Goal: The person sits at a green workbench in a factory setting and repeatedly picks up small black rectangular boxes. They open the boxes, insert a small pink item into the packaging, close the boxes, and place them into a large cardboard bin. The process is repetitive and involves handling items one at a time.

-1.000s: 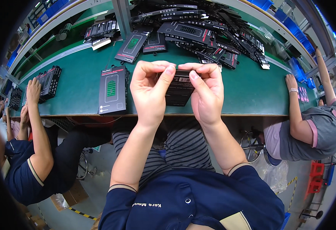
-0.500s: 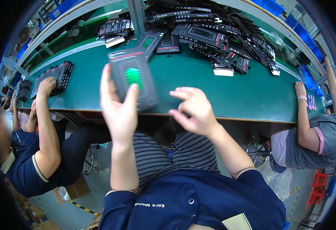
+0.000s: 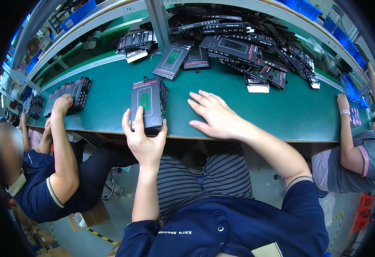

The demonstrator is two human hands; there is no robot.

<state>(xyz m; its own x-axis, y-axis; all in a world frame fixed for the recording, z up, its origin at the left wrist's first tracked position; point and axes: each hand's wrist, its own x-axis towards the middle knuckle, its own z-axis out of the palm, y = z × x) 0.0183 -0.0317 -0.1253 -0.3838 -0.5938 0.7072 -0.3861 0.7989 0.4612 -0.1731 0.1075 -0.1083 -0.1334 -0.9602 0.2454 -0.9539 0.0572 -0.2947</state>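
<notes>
A small stack of flat black packaging boxes [image 3: 143,91] with a green battery picture on top lies near the table's front edge. My left hand [image 3: 143,143] grips its near end, thumb and fingers on the sides and one finger on top. To the right, my right hand [image 3: 215,113] is spread palm down on or just over the green tabletop [image 3: 277,111], holding nothing. Beyond the stack, another black box [image 3: 172,59] lies face up at the front of a large jumbled heap of similar boxes [image 3: 234,45].
A metal post [image 3: 158,25] stands behind the table, with a smaller pile of boxes [image 3: 137,40] to its left. At left a co-worker's hand [image 3: 62,104] rests on a row of boxes [image 3: 81,92]. Another person's arm [image 3: 345,122] reaches onto the table at right.
My left hand has come down from above the table, and the boxes in it now lie on the tabletop. My right hand has spread flat and moved slightly forward.
</notes>
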